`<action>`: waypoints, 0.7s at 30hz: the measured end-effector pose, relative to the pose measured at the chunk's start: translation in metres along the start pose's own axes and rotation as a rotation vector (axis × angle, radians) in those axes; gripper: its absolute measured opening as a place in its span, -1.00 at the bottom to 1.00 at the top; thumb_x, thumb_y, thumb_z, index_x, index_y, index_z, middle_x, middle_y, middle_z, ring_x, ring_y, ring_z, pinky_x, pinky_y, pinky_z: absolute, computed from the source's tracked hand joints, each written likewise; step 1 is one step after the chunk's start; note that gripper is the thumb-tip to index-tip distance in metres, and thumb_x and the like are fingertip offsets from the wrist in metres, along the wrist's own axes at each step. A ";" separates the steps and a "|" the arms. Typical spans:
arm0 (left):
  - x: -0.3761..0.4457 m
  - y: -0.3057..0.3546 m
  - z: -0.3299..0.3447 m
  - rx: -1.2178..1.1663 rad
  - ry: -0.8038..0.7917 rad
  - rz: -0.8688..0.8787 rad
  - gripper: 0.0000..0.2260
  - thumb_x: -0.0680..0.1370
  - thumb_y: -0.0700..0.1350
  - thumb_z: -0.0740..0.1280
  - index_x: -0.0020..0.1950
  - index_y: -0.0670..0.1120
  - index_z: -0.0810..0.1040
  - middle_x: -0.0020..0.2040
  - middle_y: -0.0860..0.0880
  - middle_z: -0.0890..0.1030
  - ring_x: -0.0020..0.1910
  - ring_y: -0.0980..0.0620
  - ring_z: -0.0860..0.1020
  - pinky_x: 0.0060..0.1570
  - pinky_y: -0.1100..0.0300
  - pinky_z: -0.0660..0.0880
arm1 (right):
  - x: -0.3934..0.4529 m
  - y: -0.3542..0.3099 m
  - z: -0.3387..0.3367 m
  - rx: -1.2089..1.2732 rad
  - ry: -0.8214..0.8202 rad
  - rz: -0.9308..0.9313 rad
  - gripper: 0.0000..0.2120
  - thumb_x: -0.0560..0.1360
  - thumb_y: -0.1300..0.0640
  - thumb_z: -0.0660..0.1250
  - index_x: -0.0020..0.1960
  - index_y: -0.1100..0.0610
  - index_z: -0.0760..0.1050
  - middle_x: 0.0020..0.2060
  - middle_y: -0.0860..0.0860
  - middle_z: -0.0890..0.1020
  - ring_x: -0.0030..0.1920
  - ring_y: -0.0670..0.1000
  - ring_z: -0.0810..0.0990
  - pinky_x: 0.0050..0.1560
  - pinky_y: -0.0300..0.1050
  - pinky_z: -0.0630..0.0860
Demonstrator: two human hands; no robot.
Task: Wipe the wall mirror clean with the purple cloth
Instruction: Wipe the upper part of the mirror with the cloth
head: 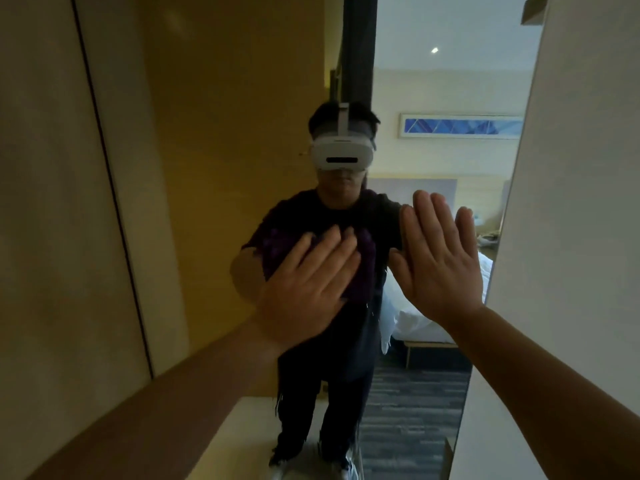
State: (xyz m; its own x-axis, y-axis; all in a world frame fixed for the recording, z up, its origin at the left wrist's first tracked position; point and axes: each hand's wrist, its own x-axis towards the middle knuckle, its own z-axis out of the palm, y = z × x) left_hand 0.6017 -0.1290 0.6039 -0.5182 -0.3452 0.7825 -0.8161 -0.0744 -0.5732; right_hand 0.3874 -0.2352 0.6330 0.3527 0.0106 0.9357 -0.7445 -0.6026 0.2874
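Observation:
The tall wall mirror (242, 116) fills the middle of the head view and reflects a person in dark clothes with a white headset. My left hand (304, 289) lies flat against the glass with the purple cloth (363, 268) pressed under its palm and fingers; the cloth shows dark around the fingertips. My right hand (440, 258) is spread flat on the glass to the right, near the mirror's right edge, with nothing in it. Both forearms reach up from the bottom of the frame.
A beige wall panel (62, 202) with a dark seam runs along the left of the mirror. A pale wall (571, 237) borders it on the right. The mirror reflects a bed with white linen, a patterned carpet and a framed blue picture.

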 end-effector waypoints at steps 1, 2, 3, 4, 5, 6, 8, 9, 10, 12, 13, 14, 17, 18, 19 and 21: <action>-0.023 0.016 0.007 0.000 -0.002 0.019 -0.46 0.63 0.07 0.26 0.53 -0.17 0.28 0.53 -0.18 0.31 0.52 -0.19 0.28 0.40 -0.19 0.33 | -0.001 0.000 0.000 0.004 -0.003 -0.001 -0.40 0.64 -0.06 0.14 0.56 0.23 0.17 0.56 0.18 0.13 0.60 0.17 0.00 0.55 0.25 -0.04; -0.044 0.029 0.014 0.007 -0.013 0.036 -0.44 0.62 0.06 0.26 0.55 -0.16 0.25 0.54 -0.16 0.29 0.52 -0.17 0.27 0.41 -0.18 0.32 | -0.001 0.001 0.000 0.009 -0.009 -0.001 -0.40 0.64 -0.06 0.15 0.56 0.22 0.16 0.56 0.17 0.12 0.60 0.16 -0.01 0.56 0.24 -0.06; -0.060 0.040 0.019 0.015 -0.025 0.051 -0.43 0.62 0.06 0.26 0.56 -0.14 0.22 0.55 -0.13 0.26 0.53 -0.14 0.25 0.43 -0.16 0.28 | -0.001 0.001 -0.001 0.013 -0.013 0.000 -0.40 0.64 -0.06 0.16 0.57 0.22 0.16 0.56 0.16 0.11 0.60 0.16 -0.01 0.56 0.23 -0.07; -0.072 0.047 0.023 0.019 -0.027 0.061 -0.42 0.62 0.05 0.26 0.57 -0.13 0.19 0.56 -0.11 0.24 0.53 -0.12 0.23 0.45 -0.14 0.25 | 0.000 0.002 -0.001 0.018 -0.011 0.001 -0.41 0.64 -0.05 0.17 0.56 0.21 0.16 0.56 0.15 0.10 0.59 0.16 -0.01 0.56 0.23 -0.08; -0.081 0.052 0.027 0.020 -0.021 0.062 -0.42 0.62 0.04 0.26 0.58 -0.12 0.18 0.56 -0.11 0.22 0.54 -0.12 0.22 0.46 -0.13 0.23 | 0.000 0.003 -0.002 0.026 -0.008 0.002 -0.41 0.63 -0.05 0.18 0.56 0.21 0.17 0.56 0.15 0.10 0.59 0.17 0.01 0.56 0.22 -0.08; -0.085 0.055 0.029 0.021 -0.012 0.059 -0.41 0.62 0.03 0.27 0.59 -0.12 0.17 0.56 -0.11 0.22 0.54 -0.12 0.22 0.47 -0.13 0.22 | 0.001 0.003 -0.003 0.039 -0.006 -0.001 -0.41 0.63 -0.04 0.19 0.56 0.22 0.18 0.56 0.15 0.11 0.59 0.18 0.02 0.56 0.22 -0.07; -0.089 0.057 0.029 0.025 -0.016 0.060 -0.39 0.61 0.01 0.30 0.60 -0.12 0.18 0.57 -0.11 0.23 0.55 -0.12 0.23 0.48 -0.13 0.21 | -0.001 0.006 -0.006 0.072 -0.020 -0.022 -0.42 0.63 0.00 0.23 0.55 0.23 0.20 0.56 0.18 0.13 0.59 0.21 0.03 0.56 0.24 -0.06; -0.089 0.057 0.029 0.022 -0.029 0.064 -0.39 0.60 -0.01 0.31 0.60 -0.11 0.19 0.57 -0.10 0.23 0.55 -0.12 0.23 0.48 -0.13 0.21 | -0.004 0.009 -0.010 0.078 -0.033 -0.027 -0.41 0.62 0.01 0.25 0.56 0.24 0.20 0.56 0.21 0.13 0.59 0.23 0.03 0.56 0.25 -0.05; -0.089 0.057 0.028 0.011 -0.041 0.066 -0.41 0.60 -0.03 0.30 0.59 -0.11 0.20 0.57 -0.10 0.23 0.55 -0.11 0.23 0.48 -0.13 0.21 | -0.009 0.014 -0.014 0.069 -0.052 -0.014 -0.39 0.62 0.01 0.26 0.56 0.24 0.18 0.57 0.22 0.12 0.59 0.23 0.01 0.55 0.27 -0.05; -0.086 0.056 0.021 -0.020 -0.059 0.056 -0.50 0.63 -0.10 0.23 0.57 -0.09 0.26 0.56 -0.08 0.26 0.54 -0.10 0.25 0.47 -0.11 0.22 | -0.019 0.027 -0.023 0.022 -0.114 0.065 -0.36 0.63 -0.04 0.21 0.59 0.23 0.12 0.59 0.20 0.05 0.60 0.21 -0.06 0.55 0.29 -0.08; -0.082 0.055 0.017 -0.043 -0.071 0.044 -0.54 0.64 -0.13 0.21 0.55 -0.08 0.29 0.55 -0.07 0.29 0.52 -0.09 0.27 0.46 -0.09 0.24 | -0.024 0.035 -0.027 -0.004 -0.159 0.103 -0.36 0.63 -0.07 0.16 0.59 0.22 0.09 0.59 0.18 0.02 0.60 0.19 -0.10 0.55 0.31 -0.08; -0.078 0.054 0.012 -0.078 -0.085 0.027 -0.56 0.62 -0.18 0.23 0.52 -0.07 0.33 0.52 -0.06 0.33 0.49 -0.09 0.32 0.44 -0.08 0.27 | -0.027 0.041 -0.031 -0.027 -0.207 0.120 -0.36 0.64 -0.10 0.11 0.60 0.20 0.07 0.60 0.18 0.02 0.60 0.18 -0.12 0.54 0.32 -0.08; -0.041 0.047 -0.008 -0.205 -0.054 -0.068 -0.54 0.53 -0.29 0.37 0.42 -0.09 0.44 0.39 -0.06 0.50 0.28 -0.10 0.52 0.24 -0.03 0.43 | -0.029 0.047 -0.034 -0.049 -0.295 0.095 -0.37 0.65 -0.13 0.03 0.60 0.17 0.00 0.59 0.20 0.03 0.60 0.18 -0.14 0.54 0.32 -0.07; -0.020 0.042 -0.014 -0.241 -0.001 -0.110 -0.59 0.54 -0.29 0.35 0.39 -0.11 0.45 0.34 -0.08 0.54 0.22 -0.12 0.55 0.18 -0.03 0.46 | -0.028 0.045 -0.034 -0.049 -0.309 0.094 -0.36 0.66 -0.13 0.01 0.61 0.16 -0.05 0.60 0.20 0.02 0.60 0.18 -0.15 0.54 0.31 -0.07; 0.006 0.034 -0.021 -0.263 0.057 -0.141 -0.63 0.57 -0.28 0.31 0.38 -0.12 0.45 0.31 -0.11 0.56 0.20 -0.14 0.56 0.16 -0.04 0.47 | -0.028 0.044 -0.033 -0.051 -0.318 0.098 -0.37 0.66 -0.13 -0.01 0.60 0.15 -0.10 0.60 0.19 0.01 0.60 0.18 -0.15 0.54 0.31 -0.08; 0.067 0.013 -0.037 -0.260 0.140 -0.162 -0.63 0.58 -0.25 0.27 0.39 -0.16 0.42 0.30 -0.16 0.56 0.24 -0.16 0.49 0.19 -0.08 0.43 | -0.028 0.044 -0.033 -0.065 -0.333 0.110 -0.38 0.67 -0.14 -0.04 0.59 0.13 -0.14 0.60 0.17 -0.01 0.60 0.18 -0.15 0.54 0.30 -0.08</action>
State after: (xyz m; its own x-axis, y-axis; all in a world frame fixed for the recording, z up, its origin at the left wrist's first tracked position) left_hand 0.5470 -0.1189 0.6580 -0.3923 -0.2147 0.8944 -0.9191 0.1298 -0.3720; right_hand 0.3262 -0.2360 0.6260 0.4261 -0.3189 0.8466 -0.8188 -0.5338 0.2110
